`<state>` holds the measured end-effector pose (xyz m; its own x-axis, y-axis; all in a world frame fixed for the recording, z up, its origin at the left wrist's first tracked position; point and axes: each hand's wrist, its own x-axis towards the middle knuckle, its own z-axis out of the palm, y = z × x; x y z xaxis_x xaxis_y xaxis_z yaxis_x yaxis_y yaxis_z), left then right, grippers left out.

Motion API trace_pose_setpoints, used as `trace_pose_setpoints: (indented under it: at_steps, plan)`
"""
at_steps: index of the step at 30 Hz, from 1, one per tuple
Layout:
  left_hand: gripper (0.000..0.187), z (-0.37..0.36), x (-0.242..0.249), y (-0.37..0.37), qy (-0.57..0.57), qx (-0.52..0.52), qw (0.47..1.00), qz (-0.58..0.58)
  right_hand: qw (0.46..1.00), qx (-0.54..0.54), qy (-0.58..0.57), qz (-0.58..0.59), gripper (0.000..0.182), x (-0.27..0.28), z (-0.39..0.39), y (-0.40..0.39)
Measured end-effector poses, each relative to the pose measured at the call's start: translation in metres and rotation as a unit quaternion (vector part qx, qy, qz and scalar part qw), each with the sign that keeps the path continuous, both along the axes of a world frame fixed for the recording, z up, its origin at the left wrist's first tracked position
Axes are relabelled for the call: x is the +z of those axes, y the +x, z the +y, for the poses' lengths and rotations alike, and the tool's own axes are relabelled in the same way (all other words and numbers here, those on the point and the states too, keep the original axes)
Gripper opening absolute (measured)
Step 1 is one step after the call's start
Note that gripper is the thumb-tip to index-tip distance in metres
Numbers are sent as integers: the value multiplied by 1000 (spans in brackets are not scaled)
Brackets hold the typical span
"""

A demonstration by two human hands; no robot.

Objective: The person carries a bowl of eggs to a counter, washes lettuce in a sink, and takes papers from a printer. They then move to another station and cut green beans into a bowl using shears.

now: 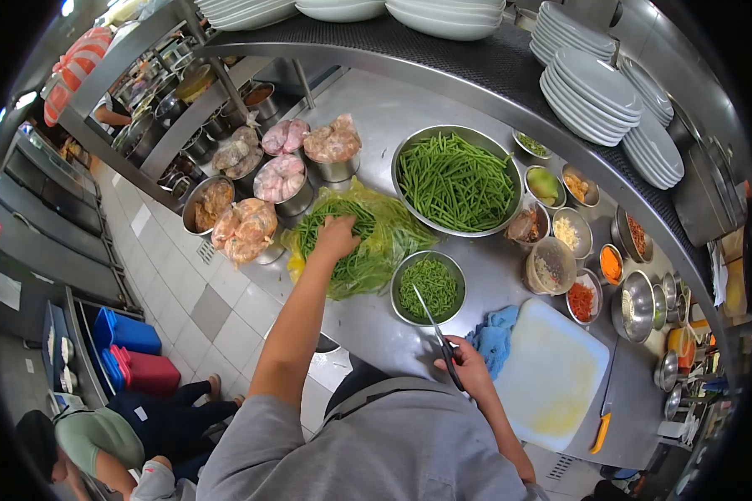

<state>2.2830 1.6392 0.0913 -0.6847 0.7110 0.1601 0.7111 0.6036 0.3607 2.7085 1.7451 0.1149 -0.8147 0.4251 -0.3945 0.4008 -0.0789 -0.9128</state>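
Note:
My left hand (337,238) reaches into a yellow-green plastic bag (397,224) of green beans; its fingers curl down among the beans, and the fingertips are hidden. In my right hand (470,367) is a pair of scissors (437,330) with black handles, its blades pointing over a metal bowl (395,294) of short-cut green beans (427,288). Behind that, a larger steel bowl (403,209) is heaped with long green beans (455,184). A crumpled blue cloth (495,338) lies beside my right hand.
A white cutting board (551,367) and an orange-handled knife (602,426) lie at right, near several small ingredient bowls. Metal containers with bagged meat (244,225) stand at left. Stacked plates (589,92) fill the overhead shelf (476,63). A person (109,438) is at lower left.

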Motion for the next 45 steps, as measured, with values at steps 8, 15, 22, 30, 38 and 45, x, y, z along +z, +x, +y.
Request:
trace_pose_setpoints:
  at_steps: [8, 15, 22, 30, 38, 45]
  plan:
    - [25, -25, -14, -36, -88, -22, 996, -21, 1000, -22, 7, -14, 60, 0, 2, 18]
    - [27, -64, 46, -45, -84, -9, 991, -104, 999, -40, -13, 5, 59, -12, 2, 21]
    - [26, -100, 103, -29, 8, 19, 959, -282, 1000, -18, 14, -16, 59, 1, 1, 13]
    - [24, -97, 73, 31, 237, -22, 807, -541, 1000, 4, -3, -15, 61, 6, 2, 7]
    - [26, -22, 58, 137, 206, -96, 732, -642, 999, -21, -3, 26, 63, 19, 17, -4]
    - [22, 2, 61, 160, 226, -72, 731, -640, 998, -37, 40, 30, 62, 20, 30, 11]
